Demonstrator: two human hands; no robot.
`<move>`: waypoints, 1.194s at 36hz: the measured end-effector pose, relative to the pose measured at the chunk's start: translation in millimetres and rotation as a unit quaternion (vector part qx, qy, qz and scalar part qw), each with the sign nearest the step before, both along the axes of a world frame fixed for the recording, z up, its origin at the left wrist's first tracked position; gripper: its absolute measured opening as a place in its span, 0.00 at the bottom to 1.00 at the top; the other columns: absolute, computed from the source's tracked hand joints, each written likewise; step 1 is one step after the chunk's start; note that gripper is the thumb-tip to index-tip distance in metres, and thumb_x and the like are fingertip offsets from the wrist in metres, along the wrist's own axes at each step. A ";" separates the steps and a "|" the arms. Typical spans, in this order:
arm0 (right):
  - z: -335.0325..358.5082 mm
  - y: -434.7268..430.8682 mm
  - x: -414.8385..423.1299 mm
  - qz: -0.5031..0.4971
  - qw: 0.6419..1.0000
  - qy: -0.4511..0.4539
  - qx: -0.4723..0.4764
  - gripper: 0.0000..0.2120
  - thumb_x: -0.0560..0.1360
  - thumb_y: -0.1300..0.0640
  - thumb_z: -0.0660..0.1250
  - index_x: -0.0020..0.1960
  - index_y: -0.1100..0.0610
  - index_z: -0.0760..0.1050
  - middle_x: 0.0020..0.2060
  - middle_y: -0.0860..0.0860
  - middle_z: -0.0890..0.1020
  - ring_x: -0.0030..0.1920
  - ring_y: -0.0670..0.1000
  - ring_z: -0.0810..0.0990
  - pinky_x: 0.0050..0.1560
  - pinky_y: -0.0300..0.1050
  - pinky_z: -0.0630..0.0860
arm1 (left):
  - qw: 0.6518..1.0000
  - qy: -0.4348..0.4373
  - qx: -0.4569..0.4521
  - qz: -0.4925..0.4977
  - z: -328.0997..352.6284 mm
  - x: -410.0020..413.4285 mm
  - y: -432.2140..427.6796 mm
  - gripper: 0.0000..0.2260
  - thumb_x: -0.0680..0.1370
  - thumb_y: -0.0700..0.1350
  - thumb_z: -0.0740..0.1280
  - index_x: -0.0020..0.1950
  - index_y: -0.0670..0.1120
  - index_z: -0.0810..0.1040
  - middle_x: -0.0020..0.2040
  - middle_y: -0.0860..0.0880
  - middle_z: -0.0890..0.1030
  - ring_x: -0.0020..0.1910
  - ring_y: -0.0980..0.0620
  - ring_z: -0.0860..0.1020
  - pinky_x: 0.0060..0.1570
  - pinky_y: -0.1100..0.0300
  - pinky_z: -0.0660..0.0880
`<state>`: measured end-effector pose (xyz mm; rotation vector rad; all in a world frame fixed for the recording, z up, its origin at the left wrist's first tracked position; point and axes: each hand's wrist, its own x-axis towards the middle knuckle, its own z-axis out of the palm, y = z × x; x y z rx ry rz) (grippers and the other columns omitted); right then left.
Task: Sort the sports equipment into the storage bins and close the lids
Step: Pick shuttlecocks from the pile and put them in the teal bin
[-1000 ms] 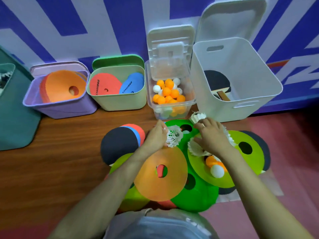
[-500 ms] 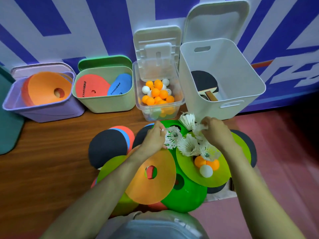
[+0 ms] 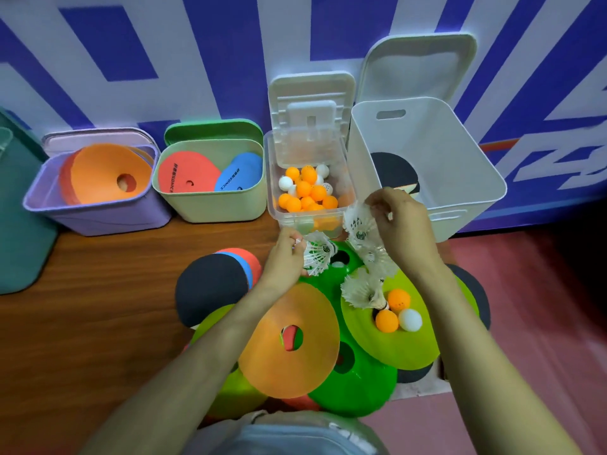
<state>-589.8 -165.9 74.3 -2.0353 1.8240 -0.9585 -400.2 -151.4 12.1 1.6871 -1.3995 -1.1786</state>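
White feathers are showing in both hands. The left hand (image 3: 282,257) is pinching a white shuttlecock (image 3: 317,254) with curled fingers, above the far edge of the pile. The right hand (image 3: 405,228) is gripping a second shuttlecock (image 3: 358,221) between curled fingertips, holding it just in front of the clear bin (image 3: 289,219) and beside the near wall of the white bin (image 3: 460,152). Two more shuttlecocks (image 3: 359,289) are sitting below it over a lime disc (image 3: 410,346); whether they are hanging from the gripped one or lying loose I cannot tell. Two orange balls (image 3: 399,298) and a white ball (image 3: 410,320) are resting on that lime disc.

An orange disc (image 3: 289,356) is lying on top of green discs (image 3: 354,382), and a black disc (image 3: 210,290) is lying at the pile's left, all on a wood-grain surface (image 3: 82,307).

Four bins are standing in a row against a blue-and-white wall (image 3: 230,44), their lids (image 3: 420,67) tipped up behind them. The purple bin (image 3: 98,215) is holding orange cones (image 3: 108,174), the pale green bin (image 3: 213,208) red and blue flat markers (image 3: 187,175), the clear bin orange and white ping-pong balls (image 3: 307,192), and the white bin a dark paddle (image 3: 394,172).
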 end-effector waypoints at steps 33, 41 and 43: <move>73.0 -140.7 426.2 0.292 0.934 -0.207 -0.001 0.07 0.75 0.66 0.61 0.50 0.60 0.76 0.46 0.55 0.80 0.45 0.50 0.75 0.50 0.44 0.70 | 0.853 0.019 -0.212 0.476 97.0 357.4 -33.1 0.02 0.80 0.42 0.59 0.52 0.45 0.67 0.47 0.42 0.75 0.43 0.49 0.75 0.39 0.52 0.80; 70.7 -179.0 559.5 0.318 0.913 -0.245 0.079 0.10 0.73 0.69 0.59 0.51 0.61 0.76 0.46 0.57 0.80 0.44 0.50 0.75 0.49 0.42 0.71 | 0.803 -0.063 -0.220 0.550 104.6 474.6 -41.8 0.10 0.79 0.34 0.53 0.54 0.48 0.63 0.38 0.48 0.69 0.37 0.40 0.78 0.39 0.48 0.80; 65.8 -184.7 581.1 0.310 0.911 -0.251 0.107 0.11 0.74 0.68 0.59 0.52 0.61 0.76 0.44 0.53 0.79 0.42 0.50 0.74 0.40 0.36 0.69 | 0.798 -0.147 -0.189 0.554 95.4 501.2 -40.8 0.10 0.79 0.34 0.52 0.52 0.46 0.68 0.35 0.46 0.71 0.33 0.42 0.75 0.36 0.55 0.77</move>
